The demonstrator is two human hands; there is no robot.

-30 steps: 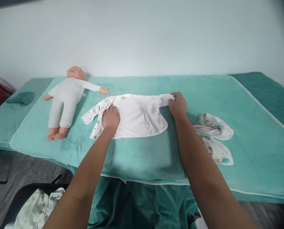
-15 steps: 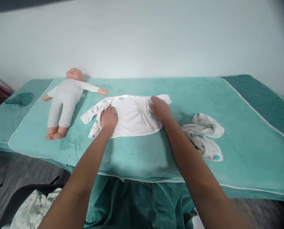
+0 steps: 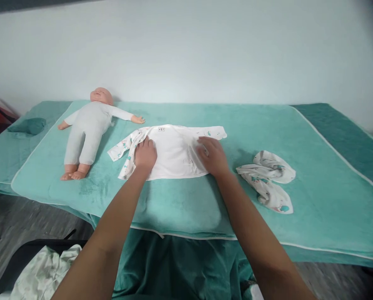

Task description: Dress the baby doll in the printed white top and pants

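A small white baby shirt (image 3: 174,154) with a coloured print on its sleeves lies opened out on the green bed cover, plain inner side up. My left hand (image 3: 145,154) rests on its left front panel, fingers extended and pressing on the cloth. Over the right part of the shirt is my right hand (image 3: 214,156), its fingers bent and apart, slightly blurred; it holds nothing that I can see. To the left, a baby doll (image 3: 91,121) in a white suit lies on its back, one arm stretched towards the shirt.
Crumpled printed baby clothing (image 3: 268,179) lies right of my right hand. The green bed (image 3: 180,212) runs along a white wall (image 3: 186,54). A small green pillow (image 3: 26,126) lies at far left. Below, a black chair (image 3: 20,258) bears a pale patterned cloth (image 3: 44,273).
My right hand has drawn slightly down from the right sleeve, uncovering its print, and its fingers have bent. My left hand stays on the left panel. The view has shifted slightly.
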